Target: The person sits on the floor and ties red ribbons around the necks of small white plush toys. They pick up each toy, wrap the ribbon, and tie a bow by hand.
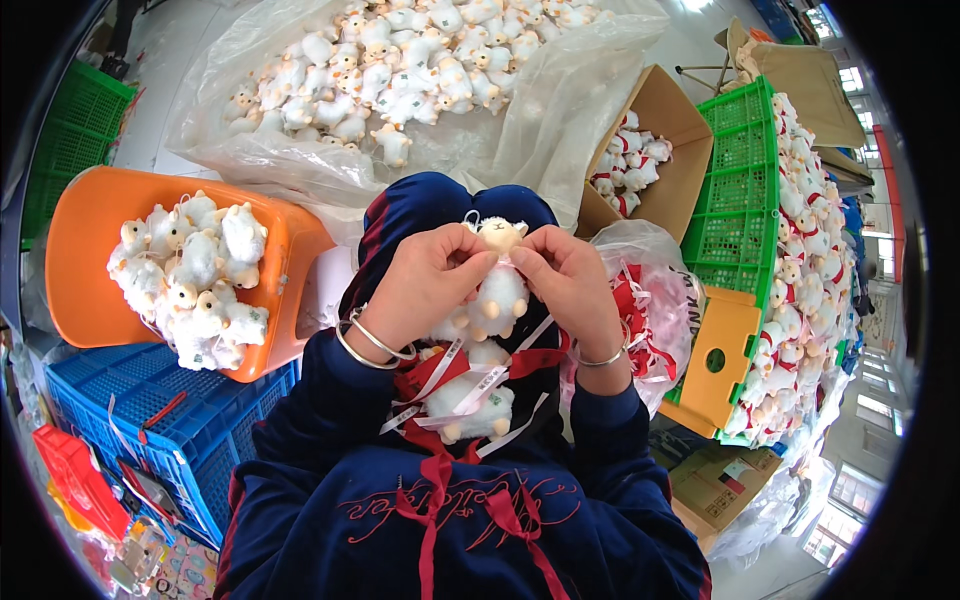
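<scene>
A small white plush lamb point(500, 293) with a cream face and a loop on its head is held upright over my lap. My left hand point(428, 278) and my right hand point(574, 284) pinch at its neck from either side, fingertips closed. A bit of pink shows at the neck between them, perhaps ribbon; most of it is hidden by my fingers. Below, another plush lamb point(470, 408) lies on my lap among red ribbons point(535, 362) and printed white ribbons point(437, 370).
An orange chair point(75, 270) at left bears several plush lambs; a blue crate point(140, 395) stands below it. Ahead, many lambs lie on plastic sheeting point(560, 130). At right are a cardboard box point(685, 150), a bag of ribbons point(650, 300) and a heaped green crate point(735, 170).
</scene>
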A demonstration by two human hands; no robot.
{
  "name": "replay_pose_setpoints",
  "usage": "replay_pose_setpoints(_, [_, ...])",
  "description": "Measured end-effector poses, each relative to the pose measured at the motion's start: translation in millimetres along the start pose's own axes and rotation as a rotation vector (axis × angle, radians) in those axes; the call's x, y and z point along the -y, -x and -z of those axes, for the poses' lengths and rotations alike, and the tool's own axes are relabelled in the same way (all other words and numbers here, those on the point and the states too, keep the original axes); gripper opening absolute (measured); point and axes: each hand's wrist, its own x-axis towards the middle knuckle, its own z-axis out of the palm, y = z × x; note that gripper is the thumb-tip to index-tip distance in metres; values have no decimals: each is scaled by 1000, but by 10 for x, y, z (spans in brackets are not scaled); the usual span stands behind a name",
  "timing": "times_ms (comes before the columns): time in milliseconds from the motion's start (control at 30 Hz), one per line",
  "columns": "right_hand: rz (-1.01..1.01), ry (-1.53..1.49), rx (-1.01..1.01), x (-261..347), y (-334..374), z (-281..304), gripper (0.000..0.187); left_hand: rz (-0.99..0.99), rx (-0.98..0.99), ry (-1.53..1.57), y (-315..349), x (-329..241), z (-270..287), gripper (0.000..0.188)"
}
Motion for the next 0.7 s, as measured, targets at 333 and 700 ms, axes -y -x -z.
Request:
replay_pose_setpoints(333, [27,-119,-115,-164,156,-149,21,80,50,36,116,3,-9,19])
replay_pose_setpoints(700, [-152,-205,-25,2,134,39,18,162,54,170,120,56,27,22])
